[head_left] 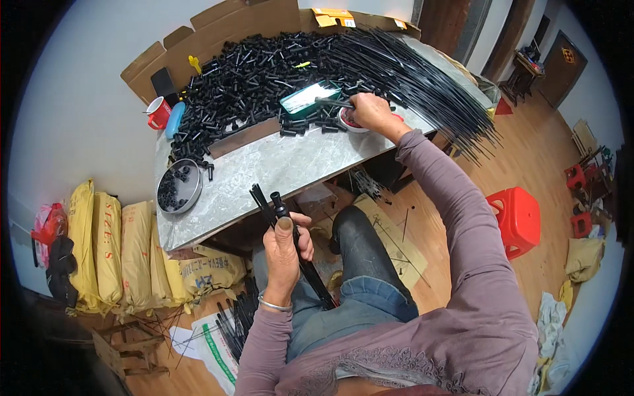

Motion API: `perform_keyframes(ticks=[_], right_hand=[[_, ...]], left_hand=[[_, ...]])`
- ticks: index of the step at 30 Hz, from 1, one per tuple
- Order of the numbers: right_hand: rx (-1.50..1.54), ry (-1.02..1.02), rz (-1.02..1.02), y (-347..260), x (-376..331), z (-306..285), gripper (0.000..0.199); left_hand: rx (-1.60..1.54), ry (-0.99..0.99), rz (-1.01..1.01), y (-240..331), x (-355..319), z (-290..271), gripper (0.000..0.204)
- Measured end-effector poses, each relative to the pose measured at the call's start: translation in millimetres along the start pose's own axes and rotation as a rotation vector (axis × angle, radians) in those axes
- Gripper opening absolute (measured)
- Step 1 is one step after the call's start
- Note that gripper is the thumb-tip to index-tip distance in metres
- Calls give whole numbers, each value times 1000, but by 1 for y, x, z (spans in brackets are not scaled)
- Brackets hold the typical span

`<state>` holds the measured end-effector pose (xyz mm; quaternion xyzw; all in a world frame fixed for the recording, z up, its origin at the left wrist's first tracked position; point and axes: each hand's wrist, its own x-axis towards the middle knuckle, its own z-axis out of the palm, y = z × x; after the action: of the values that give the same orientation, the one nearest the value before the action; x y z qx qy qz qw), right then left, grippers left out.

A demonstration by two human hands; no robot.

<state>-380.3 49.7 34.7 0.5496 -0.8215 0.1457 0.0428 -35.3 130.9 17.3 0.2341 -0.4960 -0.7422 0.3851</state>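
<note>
My left hand grips a bundle of thin black rods over my lap, near the table's front edge. One rod carries a short black tube at its top end, under my thumb. My right hand reaches across the table and holds a small brush-like stick above a small red and white dish. A green tray lies just left of that hand.
A big heap of short black tubes and a fan of long black rods cover the far side of the grey table. A round metal tin holds tubes. Red mug, yellow sacks, red stool.
</note>
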Motion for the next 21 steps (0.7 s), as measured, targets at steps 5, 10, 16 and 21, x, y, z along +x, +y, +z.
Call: perform_keyframes(ticks=[5,10,16,21], right_hand=[[-43,-11,-46,-4,-1,5,25],[-21,29,-55,-13,0,0,24],[-9,-5,16,-8,0,-8,27],[-6,-20,-39,-6,-2,-4,24]], left_hand=[[8,5,-4,0,-3,3,56],[2,18,-4,-3,-2,1,57],[9,16,-16,-3,-1,4,52],[5,17,-6,-2,-1,5,53]])
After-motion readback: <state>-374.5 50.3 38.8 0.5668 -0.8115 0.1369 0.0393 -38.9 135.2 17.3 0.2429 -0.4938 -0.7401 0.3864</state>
